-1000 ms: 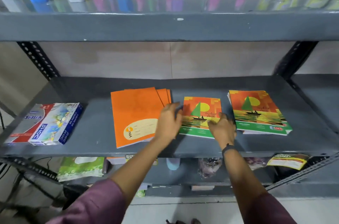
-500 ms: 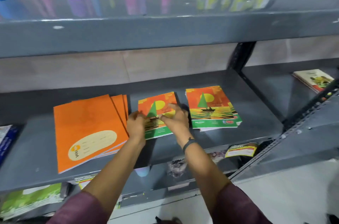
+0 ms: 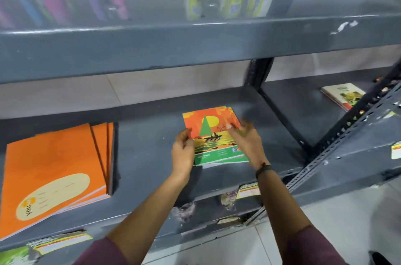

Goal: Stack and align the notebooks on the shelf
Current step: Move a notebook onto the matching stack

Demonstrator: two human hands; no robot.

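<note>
Grey metal shelf (image 3: 147,156) carries an orange notebook pile (image 3: 54,173) far left and a sailboat-cover notebook stack (image 3: 213,134) mid-right, well apart. Sailboat stack sits between both hands: left hand (image 3: 183,153) clamps its left edge, fingers curled on the cover; right hand (image 3: 246,142) presses its right edge, fingers loosely spread. Lower covers peek out at the stack's top right.
</note>
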